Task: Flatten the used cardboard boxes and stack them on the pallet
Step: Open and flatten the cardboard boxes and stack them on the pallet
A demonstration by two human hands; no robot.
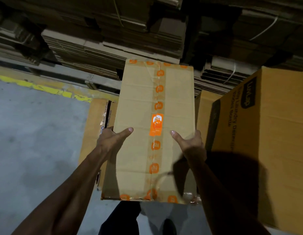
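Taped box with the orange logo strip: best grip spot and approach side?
Grip the taped box on its two long side edges, one hand from each side, thumbs on top. It is long and narrow, so the left hand and right hand can span its width; the taped seam down the middle probably stays shut.

A grey concrete floor (33, 141) is filling the left and lower part of the frame, and a worn yellow painted line (45, 88) is running across it at the upper left. A tall brown cardboard box with dark printed lettering (265, 133) is standing at the right edge, a plain brown cardboard box (96, 126) is sitting on the floor left of centre, and stacks of flattened brown cardboard sheets (96, 53) are piling up across the top of the frame. The person's dark shoe (169, 226) is standing on the floor at bottom centre.
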